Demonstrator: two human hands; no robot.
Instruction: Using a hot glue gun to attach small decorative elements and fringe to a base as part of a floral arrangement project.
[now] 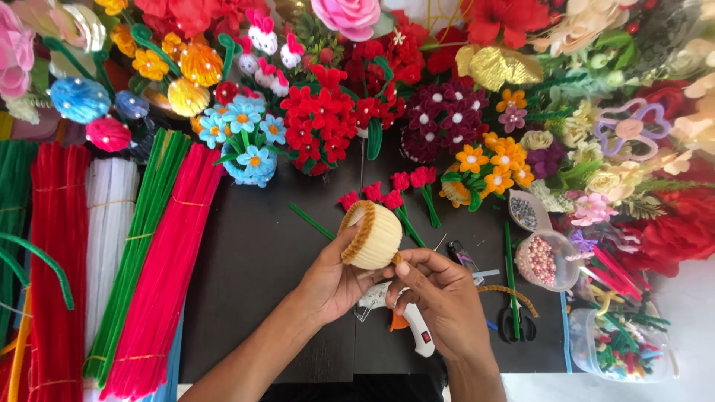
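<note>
**Cream chenille dome held mid-frame**

While both hands meet at centre frame, left hand [335, 279] cups a cream dome [375, 237] w/ tan fuzzy rim, fingers curled round its underside. Right hand [439, 290] pinches dome's lower edge, thumb & forefinger closed on it. Glue gun [413, 327] lies just below on black mat [253, 260]. Pipe-cleaner bundles [112, 260] at left; bead cup [547, 260] at right.

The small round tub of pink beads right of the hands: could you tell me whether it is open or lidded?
Open: the bead tub shows no lid, and the pink beads lie bare inside its clear rim.
</note>
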